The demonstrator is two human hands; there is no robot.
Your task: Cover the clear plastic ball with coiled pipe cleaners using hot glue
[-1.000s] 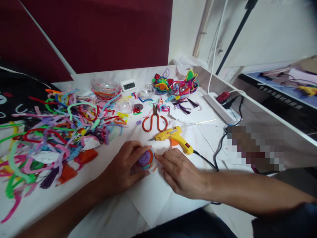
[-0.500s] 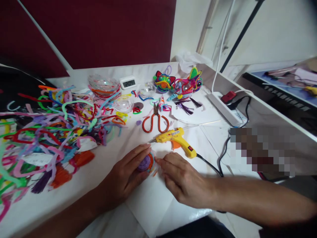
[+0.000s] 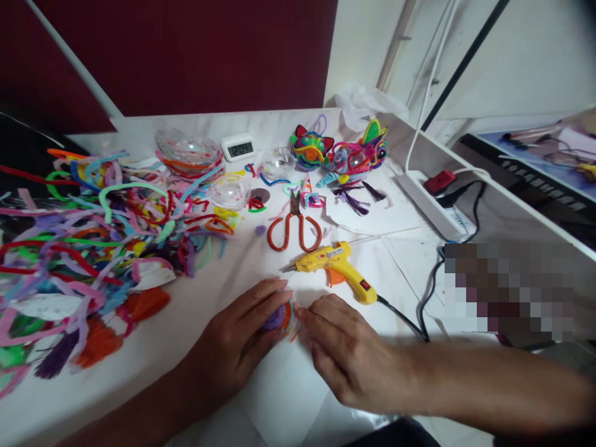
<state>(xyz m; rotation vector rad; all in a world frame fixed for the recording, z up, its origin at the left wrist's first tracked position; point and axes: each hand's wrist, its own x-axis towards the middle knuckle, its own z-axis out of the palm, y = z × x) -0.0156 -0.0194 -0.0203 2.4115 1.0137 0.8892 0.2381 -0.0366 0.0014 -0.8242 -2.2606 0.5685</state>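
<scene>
My left hand [image 3: 239, 335] is curled round a small ball [image 3: 278, 315] wound with purple and orange pipe cleaner, resting on the white table [image 3: 223, 397]. Its fingers cover most of the ball. My right hand [image 3: 347, 351] lies just right of the ball, fingers together, their tips touching the ball's orange edge. A yellow glue gun [image 3: 338, 266] lies just beyond both hands, nozzle pointing left, its black cord running off to the right.
Red-handled scissors [image 3: 294, 228] lie behind the glue gun. A big tangle of coloured pipe cleaners [image 3: 93, 236] fills the left side. Clear plastic half-spheres [image 3: 230, 191], a small digital clock [image 3: 238, 148], two finished woolly figures [image 3: 338, 152] and a power strip [image 3: 431, 202] stand further back.
The view has tilted down and left a little. My left fingers have closed further over the ball, hiding more of it. My right fingertips stay against its edge.
</scene>
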